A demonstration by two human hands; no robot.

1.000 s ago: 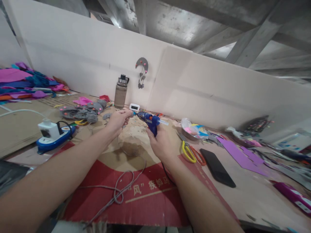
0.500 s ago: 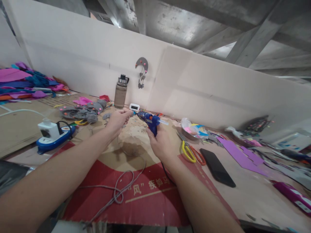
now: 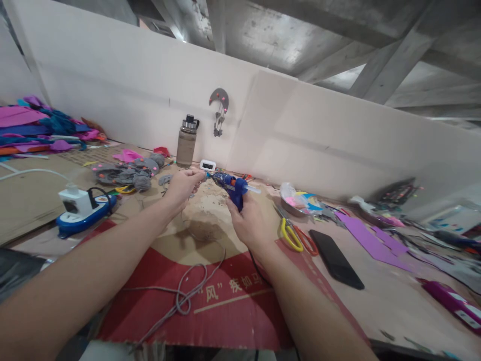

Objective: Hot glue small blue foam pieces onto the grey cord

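My right hand (image 3: 248, 220) is wrapped round the handle of a blue hot glue gun (image 3: 235, 188), with a clear glue stick (image 3: 252, 189) poking from its back end. The gun's nozzle points left, close to the fingertips of my left hand (image 3: 185, 188). Those fingers are pinched together on something small that I cannot make out; whether the nozzle touches it is unclear. Below both hands a grey cord (image 3: 182, 296) lies in loose loops over a red and tan cardboard sheet (image 3: 233, 321).
Scissors (image 3: 291, 235) and a black phone (image 3: 336, 258) lie right of my right hand. A blue power strip (image 3: 86, 215) and grey felt pieces (image 3: 124, 173) are at left. A bottle (image 3: 187, 143) and a small white digital display (image 3: 208, 166) stand by the wall.
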